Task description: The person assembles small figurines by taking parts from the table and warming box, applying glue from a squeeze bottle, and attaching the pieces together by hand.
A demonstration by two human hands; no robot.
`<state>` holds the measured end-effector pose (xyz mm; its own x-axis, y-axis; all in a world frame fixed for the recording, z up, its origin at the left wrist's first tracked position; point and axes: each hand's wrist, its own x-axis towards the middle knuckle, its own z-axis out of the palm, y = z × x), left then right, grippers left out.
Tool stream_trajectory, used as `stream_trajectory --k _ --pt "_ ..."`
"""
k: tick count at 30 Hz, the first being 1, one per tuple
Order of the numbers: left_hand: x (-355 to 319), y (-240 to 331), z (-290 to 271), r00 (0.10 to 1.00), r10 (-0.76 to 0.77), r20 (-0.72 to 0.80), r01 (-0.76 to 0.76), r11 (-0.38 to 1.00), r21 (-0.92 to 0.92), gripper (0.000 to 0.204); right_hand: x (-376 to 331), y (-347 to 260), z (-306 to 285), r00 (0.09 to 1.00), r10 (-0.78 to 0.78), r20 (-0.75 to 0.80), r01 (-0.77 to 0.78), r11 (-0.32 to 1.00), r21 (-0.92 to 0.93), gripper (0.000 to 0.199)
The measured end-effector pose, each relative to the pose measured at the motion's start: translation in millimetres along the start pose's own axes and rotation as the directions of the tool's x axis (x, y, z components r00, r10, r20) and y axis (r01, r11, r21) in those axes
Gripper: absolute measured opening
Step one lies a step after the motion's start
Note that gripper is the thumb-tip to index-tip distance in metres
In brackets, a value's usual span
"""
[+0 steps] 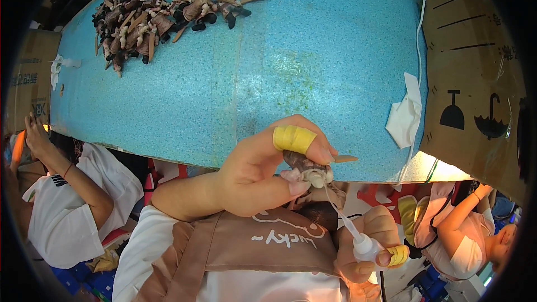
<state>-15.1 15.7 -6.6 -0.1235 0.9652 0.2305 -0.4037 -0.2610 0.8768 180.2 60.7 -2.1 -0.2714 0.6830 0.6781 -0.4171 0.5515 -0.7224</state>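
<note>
left hand [246,174] pinches a small figurine [318,177]

head view: it is before the table [173,112]; the right hand [349,253] grasps a white bottle [366,248], nozzle [349,225] toward it, contact hard to judge. best squeeze lightly, hands steady.

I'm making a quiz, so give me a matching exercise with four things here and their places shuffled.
Things
1. white bottle with long thin nozzle
2. small brown-and-cream figure
3. heap of brown figures
4. large creased white sheet

Places
A. far left of the speckled blue tabletop
B. in the right hand
C. near the tabletop's right edge
D. in the left hand

Pairs: 1-B, 2-D, 3-A, 4-C
</note>
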Motion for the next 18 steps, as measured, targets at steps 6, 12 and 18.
stream_trajectory --k 6,12,18 --pt "-0.2 1.1 2.4 0.999 -0.021 -0.035 0.020 1.000 -0.022 0.019 -1.3 1.4 -2.9 1.000 0.015 0.011 -0.015 1.000 0.021 0.028" --pt "-1.1 -1.0 2.2 0.999 -0.014 -0.037 0.011 0.998 -0.058 0.021 -0.5 0.4 -2.1 0.999 0.048 0.016 -0.048 0.999 0.007 0.027" --pt "-3.3 2.5 2.6 0.999 -0.046 -0.019 0.046 0.999 0.020 0.029 -2.0 2.0 1.0 1.000 0.004 0.012 -0.004 1.000 -0.005 0.028"
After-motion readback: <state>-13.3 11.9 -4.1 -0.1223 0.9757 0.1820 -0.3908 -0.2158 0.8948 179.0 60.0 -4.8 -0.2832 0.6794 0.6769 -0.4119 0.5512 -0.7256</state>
